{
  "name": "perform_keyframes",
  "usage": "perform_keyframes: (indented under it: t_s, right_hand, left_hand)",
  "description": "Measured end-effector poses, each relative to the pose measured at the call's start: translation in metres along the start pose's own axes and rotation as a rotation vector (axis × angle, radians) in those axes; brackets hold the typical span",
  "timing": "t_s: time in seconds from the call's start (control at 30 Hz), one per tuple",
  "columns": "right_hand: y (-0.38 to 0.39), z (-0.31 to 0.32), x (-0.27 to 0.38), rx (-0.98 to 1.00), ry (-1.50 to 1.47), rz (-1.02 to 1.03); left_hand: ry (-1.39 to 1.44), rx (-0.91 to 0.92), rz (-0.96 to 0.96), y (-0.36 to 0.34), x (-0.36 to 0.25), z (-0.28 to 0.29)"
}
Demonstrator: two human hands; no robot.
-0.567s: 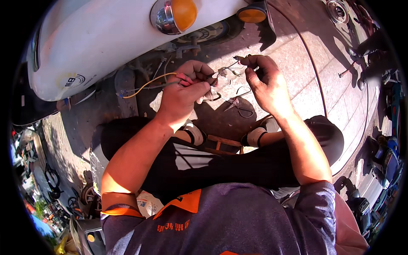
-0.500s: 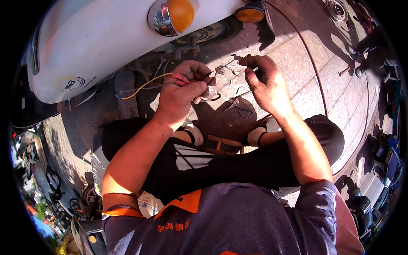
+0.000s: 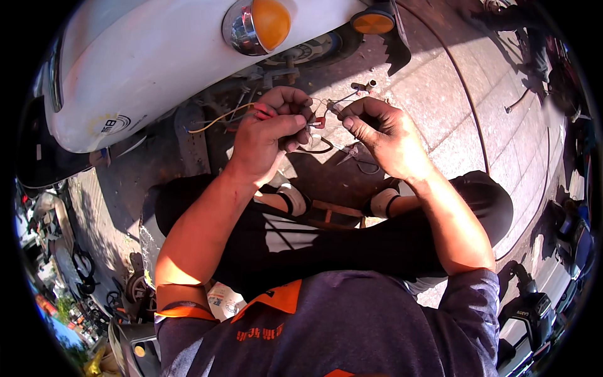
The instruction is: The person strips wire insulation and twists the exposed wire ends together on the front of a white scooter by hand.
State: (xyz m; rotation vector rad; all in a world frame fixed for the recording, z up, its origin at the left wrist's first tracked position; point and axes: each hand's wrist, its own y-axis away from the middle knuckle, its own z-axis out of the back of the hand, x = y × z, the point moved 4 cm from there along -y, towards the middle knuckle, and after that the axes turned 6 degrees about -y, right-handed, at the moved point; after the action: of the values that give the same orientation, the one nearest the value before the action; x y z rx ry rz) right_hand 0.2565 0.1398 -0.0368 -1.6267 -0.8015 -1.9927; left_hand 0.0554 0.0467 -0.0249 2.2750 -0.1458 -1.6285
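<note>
My left hand is closed, pinching wiring between thumb and fingers. A yellow wire runs from it leftward to the white vehicle, and a red sleeve shows between its knuckles. At its fingertips a small red piece sticks out toward the right. My right hand is close by, its thumb and forefinger pressed together; what they pinch is too small to make out. Thin wire strands show between the two hands. Below them a pair of scissors lies on the ground.
The white vehicle panel with an orange lamp rises ahead on the left, a wheel beneath it. An orange reflector hangs beside a mud flap. A dark hose crosses the pavement at right. Near my feet is a wooden stool.
My right hand has come left and slightly down, nearer to the left hand. The small red piece now shows plainly between them. My left hand has stayed nearly in place.
</note>
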Motion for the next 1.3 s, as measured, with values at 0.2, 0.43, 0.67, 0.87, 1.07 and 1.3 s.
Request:
perform_keyframes:
  t_s: [0.2,0.43,0.67,0.87,1.07,1.3]
  right_hand:
    - [0.004,-0.003,0.005,0.091,-0.219,-0.156]
    - [0.009,-0.009,0.000,0.189,-0.446,-0.262]
    - [0.009,-0.007,0.002,0.293,-0.475,-0.297]
    - [0.012,-0.007,0.007,0.270,-0.470,-0.226]
    - [0.012,-0.005,0.007,0.254,-0.313,-0.178]
    - [0.010,-0.005,0.006,0.234,-0.313,-0.129]
  left_hand:
    - [-0.086,0.019,0.056,-0.002,0.002,-0.002]
    - [-0.354,0.053,-0.123,-0.002,0.010,-0.011]
    - [-0.508,0.070,-0.090,0.004,0.000,-0.017]
    - [-0.562,0.080,-0.161,0.002,0.003,-0.022]
    - [-0.713,0.077,-0.332,0.000,-0.001,-0.021]
    - [-0.644,0.071,-0.184,0.000,-0.002,-0.017]
